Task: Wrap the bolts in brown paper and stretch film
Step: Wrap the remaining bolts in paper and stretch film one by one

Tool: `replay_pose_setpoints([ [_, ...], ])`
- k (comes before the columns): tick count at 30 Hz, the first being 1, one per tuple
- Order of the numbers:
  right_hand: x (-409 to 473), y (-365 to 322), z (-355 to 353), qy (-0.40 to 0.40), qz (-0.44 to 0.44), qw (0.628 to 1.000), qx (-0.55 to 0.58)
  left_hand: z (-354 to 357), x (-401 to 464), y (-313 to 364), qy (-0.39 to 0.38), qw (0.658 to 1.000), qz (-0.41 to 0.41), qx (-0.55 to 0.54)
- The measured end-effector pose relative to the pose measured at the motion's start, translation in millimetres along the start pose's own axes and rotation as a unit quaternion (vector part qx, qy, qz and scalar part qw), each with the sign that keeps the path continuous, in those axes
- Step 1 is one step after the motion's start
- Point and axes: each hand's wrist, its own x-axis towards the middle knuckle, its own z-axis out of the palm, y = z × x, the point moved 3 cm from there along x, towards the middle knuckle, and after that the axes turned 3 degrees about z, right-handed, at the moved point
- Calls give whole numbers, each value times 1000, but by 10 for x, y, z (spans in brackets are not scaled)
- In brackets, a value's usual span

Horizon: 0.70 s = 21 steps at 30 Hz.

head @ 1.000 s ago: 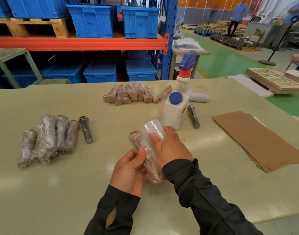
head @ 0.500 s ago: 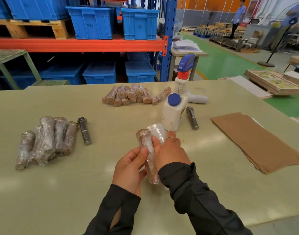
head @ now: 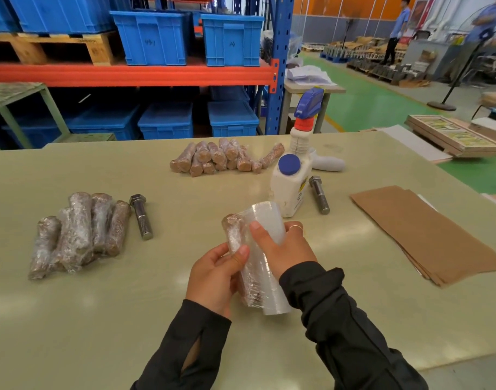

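Since the frame half a second earlier, the stretch film roll point(head: 269, 223) has come up from behind the wrapped bolt point(head: 241, 260) and now stands out well above the right thumb; the bolt stays tilted with its head end up and to the left.

The left hand point(head: 215, 277) grips the wrapped bolt from the left, thumb curled over its front. The right hand point(head: 280, 249) grips the film roll, thumb across its face, a ring on one finger. Roll and bolt lie touching between the two hands, above the table point(head: 100, 319), with film drawn over the brown paper along the bolt's length.

The table is a pale green-beige sheet with a dull shine. Behind it stands racking with an orange beam point(head: 128, 74) and blue crates point(head: 154, 38); to the right is a green floor with two people standing far off.

A spray bottle point(head: 293, 181) stands just beyond the hands, with a bare bolt point(head: 320, 195) lying beside it on its right. A stack of brown paper sheets point(head: 421, 235) lies well to the right. Left of the hands lies a film-wrapped group point(head: 78, 232) with a second bare bolt point(head: 141, 216) beside it. Further back lies a paper-wrapped pile point(head: 224, 159). Nothing stands between the camera and the hands.
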Motion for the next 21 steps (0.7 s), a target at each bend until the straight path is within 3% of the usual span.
replay_pose_setpoints([
  [11, -22, -169, 19, 58, -90, 987, -116, 52, -85, 35, -59, 994, 2, -89],
  [17, -52, -132, 11, -24, -107, 993, 37, 63, -76, 54, -79, 996, 4, -41],
  [21, -45, -88, 0, -63, -97, 993, 11, 125, 1, 108, -51, 999, -11, -11],
])
